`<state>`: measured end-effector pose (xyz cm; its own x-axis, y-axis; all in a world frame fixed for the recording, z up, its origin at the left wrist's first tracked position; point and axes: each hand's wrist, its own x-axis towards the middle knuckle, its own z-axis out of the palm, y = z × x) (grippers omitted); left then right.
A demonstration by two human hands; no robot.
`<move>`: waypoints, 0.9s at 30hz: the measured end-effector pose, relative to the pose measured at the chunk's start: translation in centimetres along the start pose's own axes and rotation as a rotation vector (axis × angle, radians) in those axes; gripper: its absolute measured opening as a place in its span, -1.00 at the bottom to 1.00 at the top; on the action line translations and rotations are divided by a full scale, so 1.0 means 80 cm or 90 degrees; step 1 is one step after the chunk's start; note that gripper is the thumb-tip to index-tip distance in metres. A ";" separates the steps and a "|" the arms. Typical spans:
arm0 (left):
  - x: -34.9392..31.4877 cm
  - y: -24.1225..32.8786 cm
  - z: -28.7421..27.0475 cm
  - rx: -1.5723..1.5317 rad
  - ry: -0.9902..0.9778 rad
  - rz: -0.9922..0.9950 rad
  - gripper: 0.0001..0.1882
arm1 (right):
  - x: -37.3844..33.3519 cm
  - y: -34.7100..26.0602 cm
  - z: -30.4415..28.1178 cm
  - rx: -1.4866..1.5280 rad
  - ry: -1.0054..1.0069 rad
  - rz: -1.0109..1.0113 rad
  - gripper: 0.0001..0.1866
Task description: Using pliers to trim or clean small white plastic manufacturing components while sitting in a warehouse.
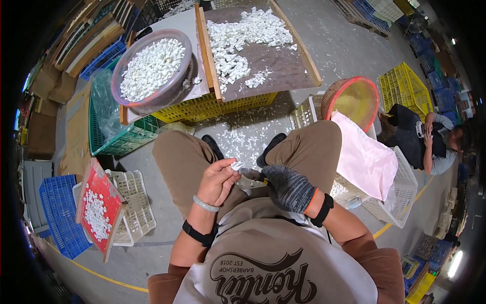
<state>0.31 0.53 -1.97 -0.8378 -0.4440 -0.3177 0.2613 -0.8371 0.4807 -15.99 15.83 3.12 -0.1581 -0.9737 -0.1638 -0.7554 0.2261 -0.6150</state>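
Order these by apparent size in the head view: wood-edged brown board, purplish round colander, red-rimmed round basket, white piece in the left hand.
1. wood-edged brown board
2. purplish colander
3. red-rimmed basket
4. white piece in the left hand, plainly smallest

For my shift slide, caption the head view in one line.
Bare left hand holds a small white piece; gloved right hand grips a gray-tipped tool.

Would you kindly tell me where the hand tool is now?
In the head view, the hand tool is near the middle, in the gloved right hand and next to the small white piece in the left hand.
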 end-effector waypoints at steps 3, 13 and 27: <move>-0.001 0.002 0.008 0.013 0.016 -0.006 -0.82 | 0.000 -0.004 -0.002 -0.040 0.008 -0.005 -0.68; -0.006 0.003 0.001 0.064 0.082 -0.024 -0.77 | 0.012 -0.011 0.002 0.104 0.003 -0.007 -0.79; -0.001 0.039 0.098 0.171 -0.144 -0.051 -0.72 | 0.138 0.158 0.011 -0.449 -0.188 -0.293 -0.82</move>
<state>-2.57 0.48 5.97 -0.9434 -0.2728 -0.1888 0.0799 -0.7392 0.6688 -26.71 7.97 -7.15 0.3539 -0.8954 -0.2702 -0.9347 -0.3489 -0.0680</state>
